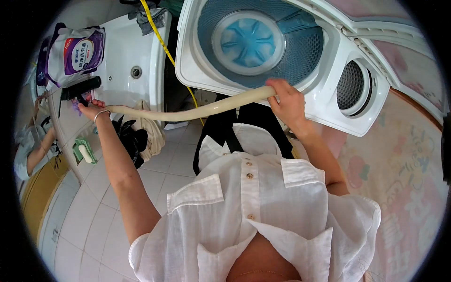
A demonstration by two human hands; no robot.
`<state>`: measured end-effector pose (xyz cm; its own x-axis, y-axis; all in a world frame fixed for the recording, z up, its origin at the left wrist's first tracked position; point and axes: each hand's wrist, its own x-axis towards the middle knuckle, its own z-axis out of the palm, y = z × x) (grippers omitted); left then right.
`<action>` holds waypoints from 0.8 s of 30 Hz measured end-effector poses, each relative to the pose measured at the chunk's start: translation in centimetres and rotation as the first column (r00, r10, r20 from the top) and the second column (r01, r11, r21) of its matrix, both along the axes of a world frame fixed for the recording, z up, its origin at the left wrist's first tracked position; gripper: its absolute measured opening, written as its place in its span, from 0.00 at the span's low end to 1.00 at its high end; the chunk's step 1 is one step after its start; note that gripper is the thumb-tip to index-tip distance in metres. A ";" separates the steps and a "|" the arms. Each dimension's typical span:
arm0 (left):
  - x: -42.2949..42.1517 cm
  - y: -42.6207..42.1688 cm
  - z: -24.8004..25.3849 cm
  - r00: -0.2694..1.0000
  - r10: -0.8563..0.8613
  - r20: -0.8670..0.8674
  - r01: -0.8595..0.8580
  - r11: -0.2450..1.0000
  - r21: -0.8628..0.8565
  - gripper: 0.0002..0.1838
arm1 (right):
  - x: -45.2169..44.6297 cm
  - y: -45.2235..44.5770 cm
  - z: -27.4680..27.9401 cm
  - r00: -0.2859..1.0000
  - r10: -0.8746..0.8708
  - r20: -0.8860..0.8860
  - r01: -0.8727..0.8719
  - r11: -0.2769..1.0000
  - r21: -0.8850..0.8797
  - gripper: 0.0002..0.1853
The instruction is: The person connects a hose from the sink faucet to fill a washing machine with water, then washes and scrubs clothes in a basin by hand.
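Note:
A long cream-coloured hose (197, 112) stretches between my two hands. My right hand (285, 102) is closed around its right end at the front rim of the washing machine's open wash tub (305, 61). Over at the sink, my left hand (91, 109) curls around the hose's other end, just below a black faucet (84, 88); the fingers partly hide that end. Inside the tub, a blue and white pulsator (249, 43) shows at the bottom. The smaller spin tub (350, 87) sits on the right, also uncovered.
A purple and white laundry detergent bag (82, 51) stands on the white sink (124, 47), with grey cloth (146, 21) at its back corner. A yellow cord (162, 42) hangs between sink and machine. A green soap dish (84, 151) holds soap. Black plastic and beige cloth (150, 136) hang below.

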<state>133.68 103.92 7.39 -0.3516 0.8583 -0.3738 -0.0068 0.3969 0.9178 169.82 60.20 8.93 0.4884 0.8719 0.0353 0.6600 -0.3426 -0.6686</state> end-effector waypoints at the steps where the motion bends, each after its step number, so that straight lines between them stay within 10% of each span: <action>1: 0.0 0.1 0.0 1.000 0.014 0.003 -0.014 1.000 -0.010 0.27 | -0.3 0.1 -0.2 1.000 0.001 -0.004 -0.001 1.000 0.002 0.14; 24: -0.3 0.3 -0.5 0.999 0.038 0.024 -0.038 0.999 -0.003 0.25 | -2.0 1.6 -3.9 0.936 0.055 -0.348 -0.053 0.998 0.013 0.17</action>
